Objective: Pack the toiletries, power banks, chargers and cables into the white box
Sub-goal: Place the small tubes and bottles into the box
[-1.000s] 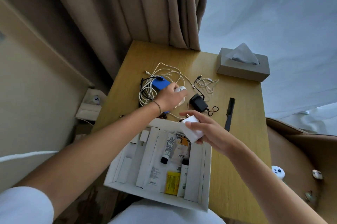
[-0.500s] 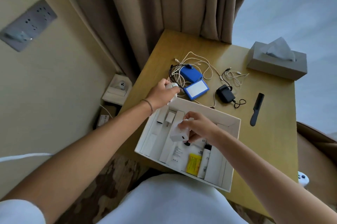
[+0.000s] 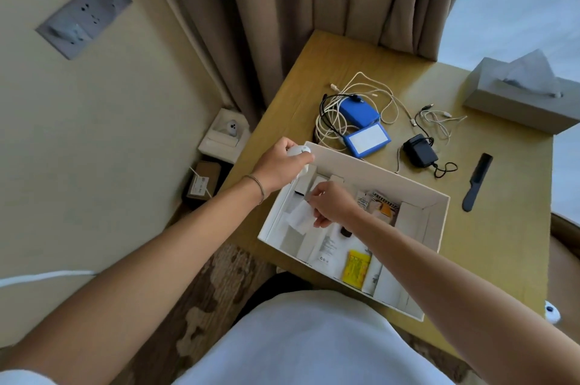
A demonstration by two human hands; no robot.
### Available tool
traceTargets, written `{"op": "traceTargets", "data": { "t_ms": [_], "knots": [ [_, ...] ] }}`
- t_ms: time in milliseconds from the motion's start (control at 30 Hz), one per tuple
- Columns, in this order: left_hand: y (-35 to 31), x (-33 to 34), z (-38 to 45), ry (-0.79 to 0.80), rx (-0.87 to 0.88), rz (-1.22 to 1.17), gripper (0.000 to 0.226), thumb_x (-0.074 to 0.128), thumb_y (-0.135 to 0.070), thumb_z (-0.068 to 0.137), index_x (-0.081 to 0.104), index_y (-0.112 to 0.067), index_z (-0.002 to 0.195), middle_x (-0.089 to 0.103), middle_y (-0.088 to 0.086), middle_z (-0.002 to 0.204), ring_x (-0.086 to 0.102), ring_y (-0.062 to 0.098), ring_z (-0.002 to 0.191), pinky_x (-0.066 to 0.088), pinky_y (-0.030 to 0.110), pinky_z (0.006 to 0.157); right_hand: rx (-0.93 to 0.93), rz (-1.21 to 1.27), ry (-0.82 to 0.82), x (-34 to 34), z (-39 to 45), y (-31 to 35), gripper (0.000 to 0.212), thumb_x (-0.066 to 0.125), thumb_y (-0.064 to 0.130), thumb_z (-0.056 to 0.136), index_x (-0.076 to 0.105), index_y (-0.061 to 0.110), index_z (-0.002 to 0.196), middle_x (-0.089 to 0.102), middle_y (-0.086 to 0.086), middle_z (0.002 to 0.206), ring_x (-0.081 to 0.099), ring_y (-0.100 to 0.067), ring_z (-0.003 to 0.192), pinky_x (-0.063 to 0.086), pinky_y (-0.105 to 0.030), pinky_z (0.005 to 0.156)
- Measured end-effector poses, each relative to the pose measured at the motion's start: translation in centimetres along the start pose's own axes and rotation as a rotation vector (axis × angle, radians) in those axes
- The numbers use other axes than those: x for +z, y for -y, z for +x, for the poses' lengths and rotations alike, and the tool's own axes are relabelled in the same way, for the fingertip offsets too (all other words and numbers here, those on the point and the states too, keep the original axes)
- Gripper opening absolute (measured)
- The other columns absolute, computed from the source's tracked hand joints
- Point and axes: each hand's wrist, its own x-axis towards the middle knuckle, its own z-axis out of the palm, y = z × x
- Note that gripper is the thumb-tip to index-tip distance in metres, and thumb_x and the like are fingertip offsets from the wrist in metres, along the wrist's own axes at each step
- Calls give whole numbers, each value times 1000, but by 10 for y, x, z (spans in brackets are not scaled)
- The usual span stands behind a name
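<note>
left hand (image 3: pixel 281 165) is clamped on a white charger (image 3: pixel 298 152) at the far left corner of the white box (image 3: pixel 436 221); right hand (image 3: pixel 332 207) pinches another white charger (image 3: pixel 300 216) low inside the box's left compartments.

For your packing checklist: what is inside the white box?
In the white box: card dividers, a yellow packet, tubes and sachets. The right hand, lowering a white charger, covers what lies beneath.
</note>
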Motion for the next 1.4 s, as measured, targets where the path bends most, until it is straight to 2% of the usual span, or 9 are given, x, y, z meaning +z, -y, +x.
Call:
{"op": "traceTargets", "data": {
  "t_ms": [233,367,567,700,900,1033,1133,1267,1400],
  "knots": [
    [2,-3,-7,0,22,42,35,66,-40,87,56,-15,110,60,-1,92,56,18,79,48,34,70,-67,-112,27,-2,12,7,23,54,3,98,66,16,83,72,-5,68,73,-10,56,54,-19,48],
    [-1,-4,-9,1,31,54,34,68,-39,87,57,-15,109,61,0,95,57,19,82,55,42,77,-58,-120,18,-1,18,1,27,53,1,97,67,17,81,73,-5,69,75,-13,61,62,-26,60],
    [-3,-5,-14,41,87,173,33,67,-45,87,56,-19,106,61,-3,88,58,17,72,48,32,62,-50,12,-177,-6,15,-11,30,54,-4,88,69,20,80,74,-11,78,75,-23,69,63,-32,62],
    [-5,-1,-19,81,173,372,39,67,-54,84,56,-19,98,62,-6,78,61,15,62,40,23,47,-48,121,-193,-19,8,-15,25,51,-2,90,70,15,88,74,-14,78,74,-22,68,63,-31,62],
    [-1,21,-25,306,243,802,41,71,-53,80,55,-23,103,61,-4,88,53,9,68,37,27,51,-33,119,-173,-35,-7,-29,27,49,-2,92,71,14,92,75,-9,78,72,-17,68,62,-29,66],
    [5,38,-26,422,234,1051,49,67,-53,85,59,-17,116,64,6,108,61,25,93,47,31,68,-20,178,-174,-38,-16,-38,30,48,-4,89,72,14,88,74,-9,75,70,-18,66,61,-31,66],
    [12,49,-27,510,192,1251,41,68,-55,84,59,-17,96,64,3,94,58,21,80,45,31,64,-12,191,-182,-39,-22,-42,33,46,-5,87,73,16,86,75,-10,76,69,-16,64,56,-23,54],
    [18,58,-23,539,182,1324,44,72,-51,79,64,-19,109,67,-1,98,64,20,88,53,33,73,-14,210,-184,-39,-26,-42,34,47,-4,89,73,18,86,74,-8,78,68,-14,64,49,-15,49],
    [21,58,-19,468,215,1315,51,74,-59,76,61,-19,104,65,-1,94,59,20,84,46,32,66,-19,226,-191,-38,-28,-42,32,48,-3,92,73,17,90,74,-10,82,68,-14,68,47,-12,49]
  ]
}}
